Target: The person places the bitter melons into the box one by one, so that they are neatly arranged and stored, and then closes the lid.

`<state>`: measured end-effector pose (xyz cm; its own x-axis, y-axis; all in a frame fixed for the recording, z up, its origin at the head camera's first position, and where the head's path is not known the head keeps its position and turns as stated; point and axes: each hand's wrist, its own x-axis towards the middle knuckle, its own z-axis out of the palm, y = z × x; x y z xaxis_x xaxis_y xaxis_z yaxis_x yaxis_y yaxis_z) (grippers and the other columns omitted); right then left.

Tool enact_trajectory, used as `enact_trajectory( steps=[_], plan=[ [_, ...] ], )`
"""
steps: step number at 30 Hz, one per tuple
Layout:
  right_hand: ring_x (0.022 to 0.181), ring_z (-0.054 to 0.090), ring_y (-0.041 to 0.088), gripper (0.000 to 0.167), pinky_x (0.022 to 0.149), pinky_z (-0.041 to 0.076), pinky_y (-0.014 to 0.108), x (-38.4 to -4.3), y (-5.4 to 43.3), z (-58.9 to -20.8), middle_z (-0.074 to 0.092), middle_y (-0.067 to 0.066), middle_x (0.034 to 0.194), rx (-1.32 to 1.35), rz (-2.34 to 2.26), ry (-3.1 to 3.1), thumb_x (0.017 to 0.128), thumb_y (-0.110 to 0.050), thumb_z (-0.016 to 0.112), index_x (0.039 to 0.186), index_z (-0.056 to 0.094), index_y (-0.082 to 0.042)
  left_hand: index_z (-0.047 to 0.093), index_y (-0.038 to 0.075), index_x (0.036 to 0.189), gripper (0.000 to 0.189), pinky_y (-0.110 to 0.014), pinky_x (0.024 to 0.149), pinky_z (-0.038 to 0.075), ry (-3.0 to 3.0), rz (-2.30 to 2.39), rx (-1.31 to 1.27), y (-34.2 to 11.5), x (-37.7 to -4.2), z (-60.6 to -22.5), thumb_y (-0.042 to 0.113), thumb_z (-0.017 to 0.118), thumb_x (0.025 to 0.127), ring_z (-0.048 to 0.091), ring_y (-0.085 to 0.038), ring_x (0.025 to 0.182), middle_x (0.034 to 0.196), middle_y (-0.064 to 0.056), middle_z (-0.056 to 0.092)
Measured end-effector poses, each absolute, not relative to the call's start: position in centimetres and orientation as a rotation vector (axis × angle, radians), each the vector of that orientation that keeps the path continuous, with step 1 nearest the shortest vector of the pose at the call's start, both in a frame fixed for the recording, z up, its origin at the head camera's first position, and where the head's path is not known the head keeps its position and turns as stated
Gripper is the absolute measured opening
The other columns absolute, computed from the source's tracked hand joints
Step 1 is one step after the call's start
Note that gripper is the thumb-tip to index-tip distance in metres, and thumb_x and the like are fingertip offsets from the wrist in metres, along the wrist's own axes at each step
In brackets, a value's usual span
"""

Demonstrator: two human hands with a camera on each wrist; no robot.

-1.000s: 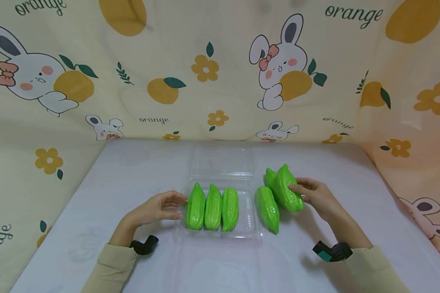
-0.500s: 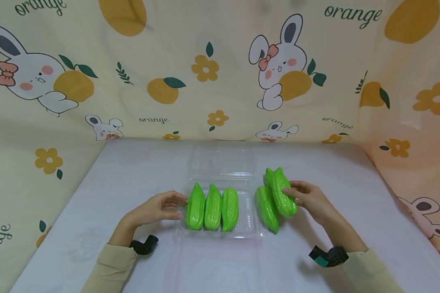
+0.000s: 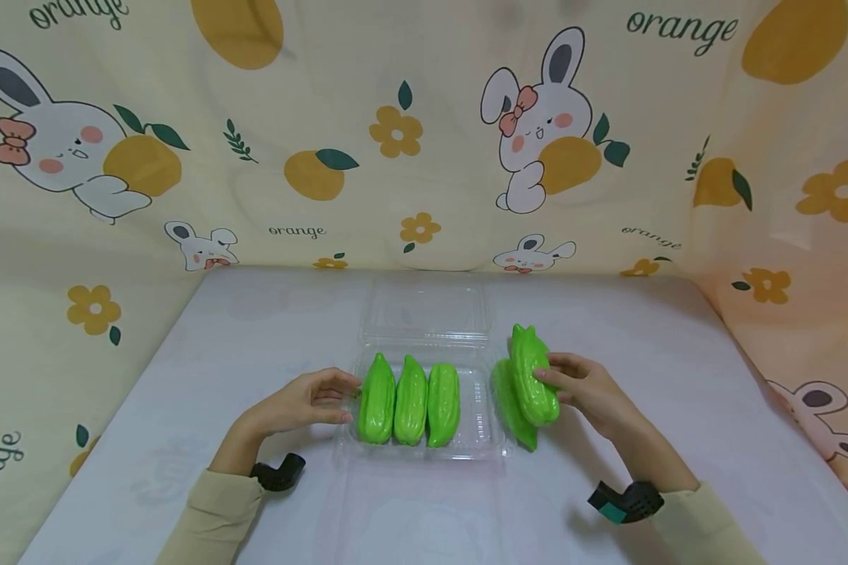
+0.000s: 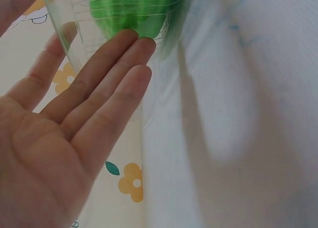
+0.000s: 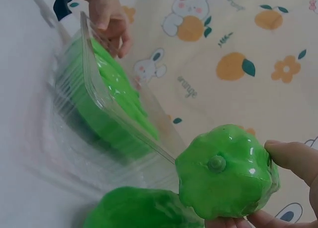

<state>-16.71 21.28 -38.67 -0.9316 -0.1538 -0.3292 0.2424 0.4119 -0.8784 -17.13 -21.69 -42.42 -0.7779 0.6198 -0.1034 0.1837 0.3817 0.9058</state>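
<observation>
My right hand (image 3: 588, 390) pinches a glossy green ribbed gourd (image 3: 535, 384), thumb on the near side, just right of the clear plastic container (image 3: 482, 424). In the right wrist view its round, nubbed end (image 5: 226, 171) faces the camera. Underneath, another green gourd (image 3: 505, 392) lies partly covered, and the tip of a further gourd (image 3: 517, 337) shows behind. Three similar gourds (image 3: 411, 400) stand side by side in the container. My left hand (image 3: 309, 402) rests at the container's left wall, fingers (image 4: 112, 96) mostly straight, fingertips right at the plastic.
The container's clear lid (image 3: 424, 310) lies folded back towards the rear. White cloth covers the table (image 3: 254, 329). A rabbit-and-orange printed curtain (image 3: 452, 180) closes off the back and sides. Black wrist devices (image 3: 627, 502) sit on both wrists.
My right hand has moved left with the gourd, which has come more upright in view and now overlaps the gourd lying beside the container. The left hand has stayed in place.
</observation>
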Motion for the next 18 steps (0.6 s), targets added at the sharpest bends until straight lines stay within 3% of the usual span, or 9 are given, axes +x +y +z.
enact_trajectory(
  steps=[18],
  plan=[
    [0.095, 0.057, 0.002, 0.072, 0.086, 0.054, 0.019, -16.4, 19.3, -38.6, 0.047, 0.022, 0.135, 0.032, -1.596, 2.246, 0.095, -0.028, 0.06, 0.146, 0.025, 0.009, 0.05, -0.004, 0.13, 0.053, -0.047, 0.106, 0.047, 2.208, 1.383, 0.689, -21.7, -17.1, -42.4, 0.021, 0.07, 0.088, 0.053, -0.043, 0.125, 0.135, -0.027, 0.053]
  ],
)
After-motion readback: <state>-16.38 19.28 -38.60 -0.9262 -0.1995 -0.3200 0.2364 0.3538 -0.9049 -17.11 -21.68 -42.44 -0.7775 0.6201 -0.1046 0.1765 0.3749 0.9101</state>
